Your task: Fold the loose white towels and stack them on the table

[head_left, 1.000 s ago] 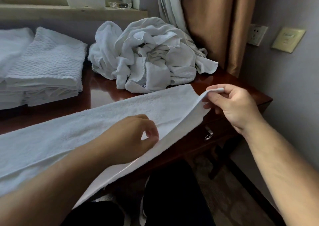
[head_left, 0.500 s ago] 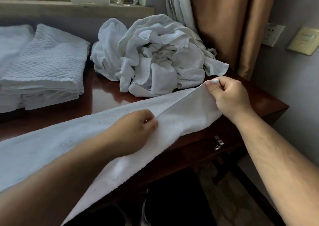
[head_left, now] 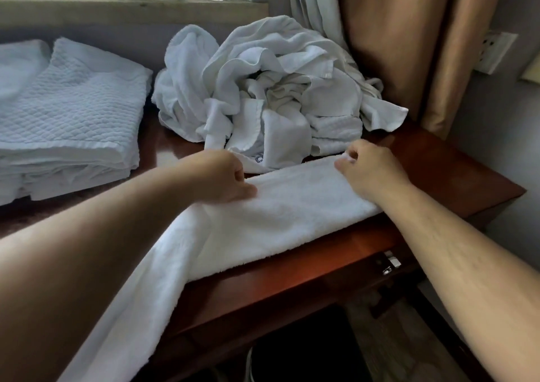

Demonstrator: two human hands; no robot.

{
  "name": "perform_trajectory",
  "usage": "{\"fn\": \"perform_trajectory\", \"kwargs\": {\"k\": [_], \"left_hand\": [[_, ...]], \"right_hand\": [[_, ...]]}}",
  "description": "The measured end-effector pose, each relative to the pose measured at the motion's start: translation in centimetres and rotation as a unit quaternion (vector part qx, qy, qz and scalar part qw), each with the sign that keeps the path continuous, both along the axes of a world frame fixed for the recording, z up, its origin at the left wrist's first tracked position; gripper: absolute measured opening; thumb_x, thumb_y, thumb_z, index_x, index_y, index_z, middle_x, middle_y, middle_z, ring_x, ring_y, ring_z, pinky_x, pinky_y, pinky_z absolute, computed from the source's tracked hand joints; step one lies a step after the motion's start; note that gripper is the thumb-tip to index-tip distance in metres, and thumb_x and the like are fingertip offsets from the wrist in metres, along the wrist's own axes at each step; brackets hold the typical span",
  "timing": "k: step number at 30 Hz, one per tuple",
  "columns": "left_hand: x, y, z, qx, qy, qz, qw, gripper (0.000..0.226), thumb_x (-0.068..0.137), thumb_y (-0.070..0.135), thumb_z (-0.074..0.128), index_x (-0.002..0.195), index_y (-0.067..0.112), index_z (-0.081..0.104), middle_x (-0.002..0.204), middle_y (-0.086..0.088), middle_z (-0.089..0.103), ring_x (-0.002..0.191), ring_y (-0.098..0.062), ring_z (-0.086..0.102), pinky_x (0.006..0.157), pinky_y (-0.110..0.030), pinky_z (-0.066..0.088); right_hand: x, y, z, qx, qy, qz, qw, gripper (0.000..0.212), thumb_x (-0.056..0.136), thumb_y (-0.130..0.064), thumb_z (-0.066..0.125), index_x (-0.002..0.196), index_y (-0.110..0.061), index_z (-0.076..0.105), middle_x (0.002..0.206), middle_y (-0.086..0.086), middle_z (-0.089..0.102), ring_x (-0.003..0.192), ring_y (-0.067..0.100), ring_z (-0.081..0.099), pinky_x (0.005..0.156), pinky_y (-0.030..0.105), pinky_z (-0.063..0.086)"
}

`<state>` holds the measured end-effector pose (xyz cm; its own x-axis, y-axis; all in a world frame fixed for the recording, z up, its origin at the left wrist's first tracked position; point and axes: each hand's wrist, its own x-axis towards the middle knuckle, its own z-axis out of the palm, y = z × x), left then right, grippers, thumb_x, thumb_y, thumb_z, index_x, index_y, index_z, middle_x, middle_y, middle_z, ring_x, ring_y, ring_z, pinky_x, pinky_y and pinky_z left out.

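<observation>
White towel lies folded over along the front of the worktop, its left end hanging off the front edge. Left hand and right hand sit at its far edge, each grip pinching the cloth. Loose towel pile lies just behind, folded stack at left

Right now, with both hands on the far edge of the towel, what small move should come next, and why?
Probably release and press the fold flat. The left hand and right hand pinch the far edge of the towel, doubled lengthwise on the table beside the loose pile. Its left end hangs off the front, so the crease should be set before folding that end in.
</observation>
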<state>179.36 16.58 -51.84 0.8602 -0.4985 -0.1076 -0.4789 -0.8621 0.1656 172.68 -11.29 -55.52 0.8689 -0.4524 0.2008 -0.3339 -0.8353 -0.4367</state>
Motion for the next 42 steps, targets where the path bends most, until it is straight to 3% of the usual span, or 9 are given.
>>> {"fn": "perform_trajectory", "kwargs": {"k": [4,8,18,21,25,31,35,39,42], "left_hand": [[-0.3,0.8,-1.8,-0.038,-0.020,-0.008,0.999,0.036,0.086,0.065,0.062,0.081,0.029,0.063,0.079,0.007,0.066,0.068,-0.010,0.059,0.052,-0.027,0.040],[-1.5,3.7,-1.5,-0.148,0.021,0.016,0.989,0.029,0.089,0.063,0.056,0.085,0.035,0.060,0.081,0.012,0.064,0.066,-0.007,0.061,0.054,-0.027,0.042],[-10.3,22.0,-1.2,-0.264,-0.122,0.181,0.939,0.011,0.092,0.041,0.062,0.083,0.036,0.065,0.077,0.026,0.063,0.067,0.002,0.058,0.057,-0.022,0.039],[-14.0,26.4,-2.6,-0.218,-0.142,0.242,0.935,0.011,0.093,0.044,0.054,0.092,0.040,0.065,0.086,0.019,0.064,0.082,-0.003,0.056,0.074,-0.030,0.047],[-16.9,28.9,-4.8,-0.088,-0.080,0.272,0.955,0.054,0.100,0.056,0.033,0.145,0.032,0.049,0.151,0.001,0.046,0.139,-0.022,0.038,0.117,-0.042,0.028],[-15.8,30.2,-5.7,-0.003,-0.067,0.220,0.973,0.061,0.101,0.061,0.021,0.158,0.038,0.020,0.169,0.003,0.013,0.154,-0.016,0.010,0.121,-0.037,0.007],[-13.4,31.1,-5.4,0.010,-0.037,0.184,0.982,0.060,0.102,0.062,0.024,0.158,0.044,0.016,0.169,0.005,0.010,0.155,-0.015,0.008,0.124,-0.040,0.004],[-11.0,31.6,-5.4,0.023,-0.040,0.145,0.988,0.060,0.101,0.063,0.024,0.158,0.046,0.014,0.170,0.005,0.010,0.155,-0.014,0.007,0.125,-0.042,0.003],[-9.7,32.0,-5.6,0.017,-0.048,0.115,0.992,0.061,0.101,0.064,0.024,0.158,0.047,0.014,0.169,0.005,0.011,0.155,-0.013,0.007,0.125,-0.042,0.003]], "right_hand": [[-0.7,1.5,0.2,-0.116,-0.083,-0.009,0.990,0.036,0.086,-0.041,0.075,0.092,-0.020,0.047,0.101,0.007,0.055,0.095,0.030,0.054,0.081,0.041,0.042],[-2.0,6.7,0.8,-0.082,-0.216,0.155,0.960,0.026,0.090,-0.031,0.073,0.080,-0.020,0.051,0.082,-0.002,0.051,0.076,0.020,0.051,0.070,0.035,0.043],[-6.0,25.2,1.1,0.027,-0.177,0.573,0.800,0.022,0.089,-0.029,0.077,0.080,-0.011,0.067,0.081,-0.002,0.058,0.079,0.014,0.051,0.074,0.032,0.047],[-7.7,30.3,1.0,-0.037,-0.125,0.691,0.711,0.023,0.089,-0.037,0.076,0.083,-0.016,0.069,0.083,-0.003,0.060,0.078,0.015,0.052,0.070,0.029,0.044],[-9.4,34.2,-0.7,-0.151,-0.054,0.758,0.632,0.031,0.094,-0.054,0.062,0.099,-0.026,0.074,0.096,-0.009,0.067,0.094,0.015,0.057,0.079,0.032,0.046],[-8.5,34.3,-1.3,-0.263,-0.088,0.773,0.571,0.037,0.088,-0.062,0.062,0.097,-0.028,0.073,0.111,-0.009,0.063,0.101,0.016,0.055,0.079,0.031,0.044],[-8.4,34.1,-1.2,-0.313,-0.100,0.756,0.565,0.037,0.085,-0.061,0.064,0.083,-0.025,0.067,0.115,-0.005,0.057,0.102,0.019,0.051,0.079,0.035,0.044],[-8.3,34.9,-1.5,-0.309,-0.166,0.737,0.577,0.024,0.095,-0.029,0.061,0.073,-0.022,0.063,0.109,-0.006,0.058,0.094,0.020,0.053,0.073,0.039,0.044],[-8.0,35.2,-1.3,-0.270,-0.146,0.738,0.601,0.020,0.094,-0.040,0.064,0.083,-0.023,0.066,0.114,-0.007,0.057,0.100,0.019,0.053,0.078,0.038,0.046]]}}
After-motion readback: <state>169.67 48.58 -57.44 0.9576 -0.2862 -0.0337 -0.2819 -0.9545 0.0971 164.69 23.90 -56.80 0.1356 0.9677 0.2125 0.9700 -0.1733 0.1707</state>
